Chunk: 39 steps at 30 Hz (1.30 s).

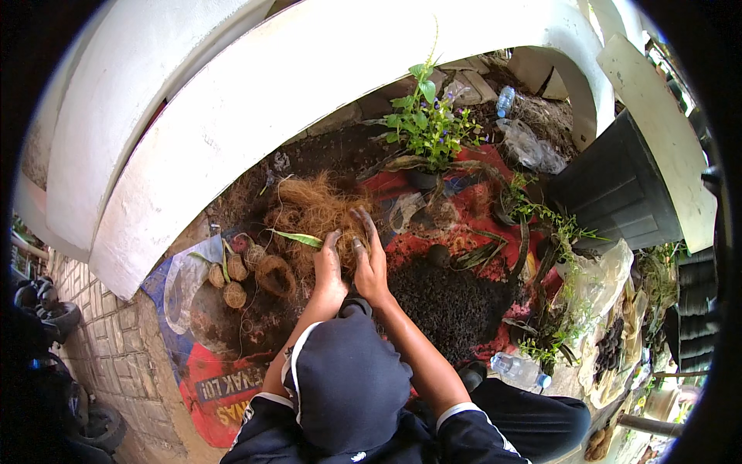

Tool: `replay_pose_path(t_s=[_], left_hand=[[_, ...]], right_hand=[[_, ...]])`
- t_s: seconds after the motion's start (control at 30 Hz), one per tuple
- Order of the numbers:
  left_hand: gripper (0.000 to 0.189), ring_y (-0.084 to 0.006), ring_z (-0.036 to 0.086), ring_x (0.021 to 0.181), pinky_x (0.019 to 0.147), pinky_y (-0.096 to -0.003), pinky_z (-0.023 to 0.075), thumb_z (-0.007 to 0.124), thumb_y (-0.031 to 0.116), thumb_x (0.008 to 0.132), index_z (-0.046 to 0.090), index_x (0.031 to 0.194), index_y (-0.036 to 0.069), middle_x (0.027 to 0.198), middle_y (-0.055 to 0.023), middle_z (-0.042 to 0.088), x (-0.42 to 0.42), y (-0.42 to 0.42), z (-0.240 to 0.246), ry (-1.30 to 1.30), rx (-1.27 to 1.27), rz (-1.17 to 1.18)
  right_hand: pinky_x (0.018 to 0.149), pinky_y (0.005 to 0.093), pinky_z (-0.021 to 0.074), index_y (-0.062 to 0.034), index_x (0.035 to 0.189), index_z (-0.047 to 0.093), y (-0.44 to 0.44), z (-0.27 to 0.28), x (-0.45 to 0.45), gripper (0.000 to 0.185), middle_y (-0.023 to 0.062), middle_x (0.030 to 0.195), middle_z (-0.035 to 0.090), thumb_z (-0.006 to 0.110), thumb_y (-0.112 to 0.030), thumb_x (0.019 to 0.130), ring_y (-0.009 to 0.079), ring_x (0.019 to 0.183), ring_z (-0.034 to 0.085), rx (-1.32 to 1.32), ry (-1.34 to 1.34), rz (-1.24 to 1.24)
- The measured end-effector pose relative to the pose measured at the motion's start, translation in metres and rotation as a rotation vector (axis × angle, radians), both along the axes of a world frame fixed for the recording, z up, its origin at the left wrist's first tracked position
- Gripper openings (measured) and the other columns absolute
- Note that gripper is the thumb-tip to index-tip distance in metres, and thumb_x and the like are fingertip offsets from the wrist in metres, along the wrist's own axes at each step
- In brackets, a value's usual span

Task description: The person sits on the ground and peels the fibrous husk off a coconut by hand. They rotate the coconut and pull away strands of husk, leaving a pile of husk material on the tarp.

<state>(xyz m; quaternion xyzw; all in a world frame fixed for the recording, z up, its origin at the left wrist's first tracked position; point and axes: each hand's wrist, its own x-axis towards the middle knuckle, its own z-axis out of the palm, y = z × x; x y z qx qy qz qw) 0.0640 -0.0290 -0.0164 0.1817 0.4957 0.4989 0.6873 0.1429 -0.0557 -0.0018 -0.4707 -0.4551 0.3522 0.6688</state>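
Note:
My left hand point(328, 269) and my right hand point(372, 268) face each other, fingers stretched forward and darkened with dirt. Between the palms is a wad of brown coconut fibre point(348, 246), partly hidden by the fingers. A pointed green leaf point(298, 237) with pale edges sticks out to the left beside my left fingertips. Just beyond the hands lies a loose heap of coconut fibre point(307, 206). Left of my left hand sit a hollow fibre ring point(276, 276) and several thread-wrapped fibre balls point(235, 295), some with green leaves standing out of them.
Dark granular soil point(452, 307) covers part of a red printed sheet point(208, 371). Beyond stands a flowering potted plant point(432, 124). A black pot point(620, 185) leans at right, with plastic bottles point(513, 368) nearby. A curved white panel point(324, 75) arches across the far side.

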Motion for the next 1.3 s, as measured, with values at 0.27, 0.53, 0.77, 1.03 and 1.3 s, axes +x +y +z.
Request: replay_pose_path(t_s=[0.27,0.53,0.77,1.03,1.3], left_hand=[[0.047,-0.0205,0.056,0.112,0.097,-0.0406,0.0455,0.041,0.047,0.099,0.054,0.125,0.010,0.122,-0.0078,0.057,-0.007,-0.012,0.004,-0.485,-0.100,-0.196],[0.039,-0.0227,0.065,0.090,0.081,-0.0389,0.0533,0.055,0.039,0.092,0.061,0.113,0.008,0.106,-0.0071,0.066,0.001,0.008,0.007,-0.283,-0.040,-0.025],[0.034,-0.0241,0.065,0.092,0.080,-0.0409,0.0547,0.050,0.037,0.093,0.060,0.110,0.009,0.102,-0.0083,0.065,-0.006,-0.015,-0.012,-0.642,-0.102,-0.167],[0.043,-0.0187,0.059,0.102,0.092,-0.0362,0.0474,0.055,0.041,0.093,0.059,0.116,0.006,0.108,-0.0055,0.061,0.000,-0.003,-0.018,-0.637,-0.064,-0.231],[0.038,-0.0201,0.062,0.099,0.088,-0.0356,0.0480,0.057,0.031,0.093,0.060,0.116,0.002,0.112,-0.0080,0.063,0.004,-0.003,-0.022,-0.232,-0.094,0.055]], right_hand=[[0.090,0.0439,0.0505,-0.0065,0.097,0.068,-0.002,0.005,0.026,0.023,0.0112,0.101,0.066,0.069,-0.019,0.077,0.0335,0.101,0.062,0.371,-0.794,0.049],[0.111,0.0414,0.0264,-0.0043,0.126,0.055,-0.004,-0.006,0.012,0.048,0.0172,0.137,0.048,0.036,-0.039,0.100,0.0291,0.129,0.041,-0.195,-0.576,0.072],[0.112,0.0461,0.0268,-0.0105,0.133,0.054,-0.001,0.003,0.049,0.075,0.0176,0.144,0.041,0.058,-0.063,0.081,0.0356,0.136,0.034,0.176,-0.402,0.196],[0.089,0.0376,0.0493,0.0016,0.097,0.066,-0.008,-0.010,0.020,0.022,0.0148,0.102,0.067,0.066,-0.013,0.081,0.0302,0.099,0.064,0.125,-0.473,-0.033],[0.102,0.0429,0.0390,0.0017,0.115,0.061,0.001,-0.019,0.002,0.031,0.0221,0.119,0.060,0.055,-0.017,0.091,0.0364,0.118,0.052,-0.015,-0.216,-0.111]])
